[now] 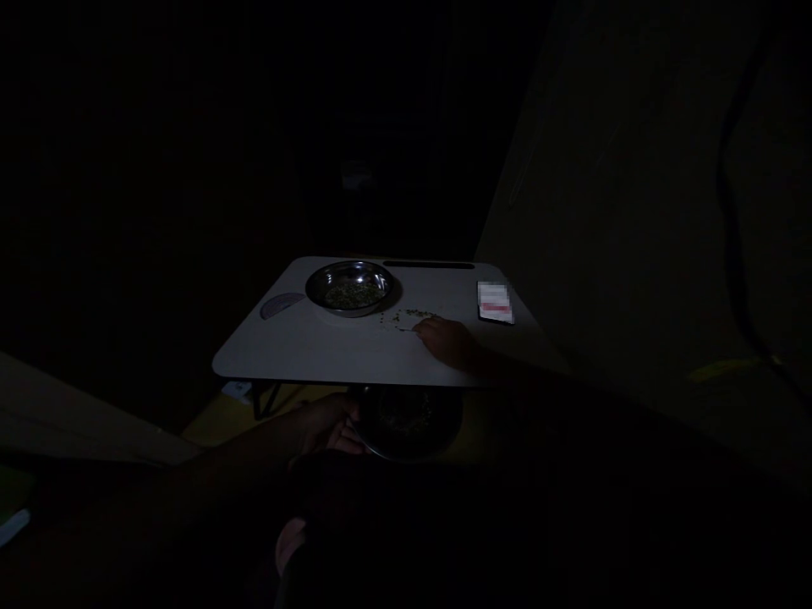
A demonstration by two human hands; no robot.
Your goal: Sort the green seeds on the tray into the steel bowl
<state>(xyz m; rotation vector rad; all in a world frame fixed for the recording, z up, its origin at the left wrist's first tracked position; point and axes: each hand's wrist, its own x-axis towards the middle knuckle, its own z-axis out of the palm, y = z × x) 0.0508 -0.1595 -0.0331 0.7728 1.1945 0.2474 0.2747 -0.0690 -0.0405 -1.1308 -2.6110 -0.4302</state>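
Observation:
My left hand (336, 427) grips the left rim of a dark, shallow metal bowl (444, 436), held just below the table's front edge. Small pale bits show faintly inside it. On the white table (298, 355) rests my right hand (447, 340), its fingers drawn together beside scattered small greenish seeds (415, 313). Something thin and pale pokes out at its fingertips, too dim to name. Behind and to the left stands a shiny steel bowl (346, 312) with a layer of similar seeds in its bottom.
A half-round, see-through piece like a protractor (282, 304) lies at the table's left. Toward the right edge is a phone (495, 303) with a lit, blurred screen. A dark slot (428, 265) runs along the far edge. A wall (602, 237) rises on the right; the room is very dark.

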